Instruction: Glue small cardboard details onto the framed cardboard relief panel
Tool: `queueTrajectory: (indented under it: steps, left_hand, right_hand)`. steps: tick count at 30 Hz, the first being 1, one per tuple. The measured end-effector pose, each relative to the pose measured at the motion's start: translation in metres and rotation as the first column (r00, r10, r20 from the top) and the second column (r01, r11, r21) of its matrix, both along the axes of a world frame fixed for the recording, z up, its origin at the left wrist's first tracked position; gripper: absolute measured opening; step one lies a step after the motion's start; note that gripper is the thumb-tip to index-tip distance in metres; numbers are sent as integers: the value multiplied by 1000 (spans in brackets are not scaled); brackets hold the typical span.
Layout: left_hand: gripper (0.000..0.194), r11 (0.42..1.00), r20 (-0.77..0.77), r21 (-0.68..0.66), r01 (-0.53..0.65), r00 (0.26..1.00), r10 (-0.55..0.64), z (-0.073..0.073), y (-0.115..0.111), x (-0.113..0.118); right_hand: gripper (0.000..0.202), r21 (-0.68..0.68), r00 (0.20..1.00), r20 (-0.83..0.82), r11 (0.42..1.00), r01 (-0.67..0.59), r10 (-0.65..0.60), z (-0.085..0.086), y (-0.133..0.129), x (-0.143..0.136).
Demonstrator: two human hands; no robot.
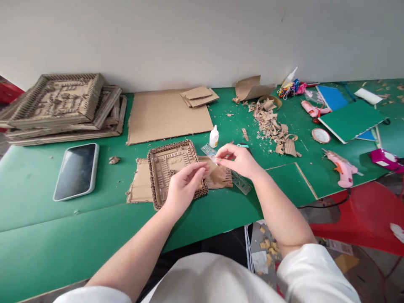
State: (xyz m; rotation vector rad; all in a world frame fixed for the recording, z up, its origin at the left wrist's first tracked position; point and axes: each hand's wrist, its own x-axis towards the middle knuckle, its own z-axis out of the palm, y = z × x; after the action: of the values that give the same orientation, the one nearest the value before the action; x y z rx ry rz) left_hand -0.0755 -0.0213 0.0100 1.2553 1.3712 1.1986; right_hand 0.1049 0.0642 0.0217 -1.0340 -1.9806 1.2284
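A small square cardboard tray [153, 176] with a corrugated rim and raised strips inside lies in front of me on a flat cardboard piece [139, 185]. Over its right part is my left hand [186, 185], thumb and fingertips pinched together; anything between them is too small to make out. My right hand [236, 160] hovers just right of the tray, also pinching, and what it holds cannot be made out. Beneath it a clear plastic stencil ruler [242, 184] lies slantwise, partly hidden by the hand. A white glue bottle [213, 137] stands upright just behind.
Stacked cardboard trays [57, 122] and a phone [76, 171] are on the left. A cardboard sheet [167, 113] lies behind. To the right are cardboard scraps [268, 118], pink glue guns [342, 168], a tape roll [321, 135] and a green board [352, 120].
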Motion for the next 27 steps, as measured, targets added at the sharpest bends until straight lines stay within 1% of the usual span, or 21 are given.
queueTrajectory:
  steps: [2,5,7,9,13,18,23,27]
  left_hand:
    - [36,998,152,-64,22,988,-12,-1,2,0]
    - [39,990,326,-131,54,945,-9,-2,6,-1]
    - [37,987,423,-153,50,906,19,-4,8,-3]
    - [32,987,477,-160,30,878,51,-4,9,-4]
    - [24,989,518,-144,20,853,58,-6,10,-4]
    - [21,992,534,-121,15,844,52,-7,10,-4]
    - [20,990,552,-137,37,832,45,-8,11,-5]
    - [19,989,569,-129,67,822,19,-6,10,-4]
  right_hand:
    - [11,-13,994,-99,999,-41,40,-5,-7,-10]
    - [6,100,981,-173,992,-73,89,-14,-13,-21]
    - [4,150,976,-195,987,-65,94,-18,-13,-25]
    - [5,139,969,-226,988,-68,98,-21,-13,-25]
    - [15,105,954,-264,987,-119,143,-21,-10,-20]
    - [13,130,956,-272,989,-74,107,-18,-7,-14]
    - [20,159,949,-283,982,-99,142,-17,-8,-15]
    - [22,176,947,-286,980,-95,144,-18,-9,-16]
